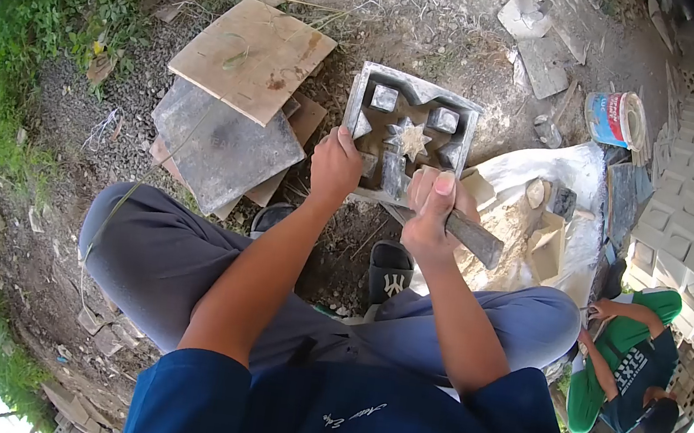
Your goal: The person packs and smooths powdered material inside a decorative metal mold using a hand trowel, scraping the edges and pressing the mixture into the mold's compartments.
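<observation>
"Where the left hand (335,168) meets the grey, square mould with raised shapes (357,95) at upper centre, how is it set?"

"Curled narrow, gripping the mould's lower left wall. A pale, eight-pointed star (410,140) stands in the middle of that mould."

"And the right hand (436,215)?"

"Just right of centre, it makes a tight fist around a flat, grey bar (477,240), one end jutting toward the lower right. Whether the bar touches the mould, I can't tell."

"What lies about them?"

"Right of the fist, tan powder (499,228) is heaped on a white sheet (580,167). At upper left, a square, tan wooden board (250,55) overlaps a square, grey slab (220,147)."
</observation>
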Demonstrator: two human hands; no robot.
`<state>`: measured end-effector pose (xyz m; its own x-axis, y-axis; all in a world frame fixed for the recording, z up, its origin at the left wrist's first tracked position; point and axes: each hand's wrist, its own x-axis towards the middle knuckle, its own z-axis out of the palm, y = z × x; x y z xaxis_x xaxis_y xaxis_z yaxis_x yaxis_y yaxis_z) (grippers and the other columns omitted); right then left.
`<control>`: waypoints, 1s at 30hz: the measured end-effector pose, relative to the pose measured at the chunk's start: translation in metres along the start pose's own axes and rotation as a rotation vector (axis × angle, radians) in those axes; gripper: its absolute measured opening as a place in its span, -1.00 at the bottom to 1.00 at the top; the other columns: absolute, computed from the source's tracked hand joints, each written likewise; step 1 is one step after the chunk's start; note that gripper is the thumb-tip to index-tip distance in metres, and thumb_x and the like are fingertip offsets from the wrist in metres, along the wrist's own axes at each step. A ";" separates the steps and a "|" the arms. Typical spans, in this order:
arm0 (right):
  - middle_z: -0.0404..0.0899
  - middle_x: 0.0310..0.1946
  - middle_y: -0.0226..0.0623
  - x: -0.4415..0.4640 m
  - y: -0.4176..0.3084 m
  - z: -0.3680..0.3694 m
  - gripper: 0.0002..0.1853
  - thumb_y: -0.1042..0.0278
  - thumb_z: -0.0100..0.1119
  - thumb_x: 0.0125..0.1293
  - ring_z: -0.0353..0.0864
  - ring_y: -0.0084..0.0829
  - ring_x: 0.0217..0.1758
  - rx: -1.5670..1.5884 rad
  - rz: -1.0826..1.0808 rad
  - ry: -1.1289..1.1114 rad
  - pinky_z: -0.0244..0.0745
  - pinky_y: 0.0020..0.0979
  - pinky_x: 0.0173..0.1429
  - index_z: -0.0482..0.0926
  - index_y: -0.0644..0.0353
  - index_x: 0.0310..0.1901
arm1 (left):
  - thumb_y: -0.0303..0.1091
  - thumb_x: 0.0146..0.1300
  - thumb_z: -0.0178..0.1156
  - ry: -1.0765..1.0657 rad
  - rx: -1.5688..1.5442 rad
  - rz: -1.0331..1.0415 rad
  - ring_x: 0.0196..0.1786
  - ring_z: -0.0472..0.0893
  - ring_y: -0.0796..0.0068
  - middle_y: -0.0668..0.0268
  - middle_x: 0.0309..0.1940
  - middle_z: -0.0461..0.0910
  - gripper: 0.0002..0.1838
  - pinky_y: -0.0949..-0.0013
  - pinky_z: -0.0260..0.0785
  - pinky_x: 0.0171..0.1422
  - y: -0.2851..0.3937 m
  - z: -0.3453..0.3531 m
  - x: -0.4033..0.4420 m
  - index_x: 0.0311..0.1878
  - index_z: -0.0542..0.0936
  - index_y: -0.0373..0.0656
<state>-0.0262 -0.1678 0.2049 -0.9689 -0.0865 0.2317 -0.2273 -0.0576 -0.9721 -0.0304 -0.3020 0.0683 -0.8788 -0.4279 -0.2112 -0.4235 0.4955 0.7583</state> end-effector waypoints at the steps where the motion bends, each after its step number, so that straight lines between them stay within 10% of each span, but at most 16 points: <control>1: 0.08 -0.67 -0.52 -0.001 0.013 -0.001 -0.48 0.14 -0.11 0.65 0.05 -0.60 -0.61 -0.002 -0.001 0.000 0.03 -0.45 -0.49 0.12 0.11 -0.55 | -0.14 0.57 -0.24 -0.008 -0.001 -0.017 -0.17 0.58 -0.38 -0.26 -0.26 0.60 -0.52 -0.24 0.43 -0.05 0.002 -0.002 -0.001 -0.20 0.54 -0.37; 19: 0.05 -0.65 -0.56 0.003 0.019 0.002 -0.47 0.15 -0.08 0.64 0.01 -0.63 -0.58 0.004 0.176 0.012 -0.04 -0.43 -0.45 0.11 0.12 -0.56 | -0.15 0.57 -0.26 -0.008 -0.022 -0.001 -0.12 0.57 -0.38 -0.26 -0.23 0.60 -0.51 -0.24 0.39 -0.02 0.009 0.001 0.004 -0.21 0.53 -0.37; 24: 0.05 -0.67 -0.55 -0.001 0.024 -0.009 -0.49 0.21 -0.08 0.63 -0.03 -0.61 -0.61 -0.042 -0.079 -0.072 -0.06 -0.42 -0.46 0.11 0.12 -0.56 | -0.16 0.57 -0.25 -0.025 -0.028 -0.004 -0.11 0.57 -0.39 -0.27 -0.21 0.60 -0.52 -0.24 0.40 -0.01 0.002 0.001 0.003 -0.19 0.53 -0.37; 26: 0.29 -0.67 -0.43 0.001 0.040 -0.015 -0.50 0.16 0.04 0.58 0.21 -0.57 -0.61 0.132 0.188 -0.035 0.15 -0.39 -0.51 0.34 0.30 -0.53 | -0.17 0.57 -0.24 -0.011 -0.026 0.011 -0.12 0.57 -0.39 -0.27 -0.21 0.60 -0.53 -0.24 0.41 -0.01 0.005 0.002 0.002 -0.19 0.53 -0.37; 30: 0.17 -0.66 -0.48 0.005 0.002 -0.003 -0.47 0.19 0.02 0.60 0.12 -0.58 -0.59 0.174 -0.044 -0.018 0.06 -0.41 -0.48 0.21 0.28 -0.55 | -0.16 0.58 -0.25 -0.003 -0.016 0.002 -0.14 0.57 -0.39 -0.27 -0.22 0.60 -0.53 -0.24 0.41 -0.02 -0.001 0.001 0.004 -0.18 0.54 -0.37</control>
<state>-0.0319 -0.1651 0.2039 -0.9562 -0.0974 0.2760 -0.2477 -0.2330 -0.9404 -0.0340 -0.3033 0.0658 -0.8802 -0.4248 -0.2115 -0.4183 0.4840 0.7686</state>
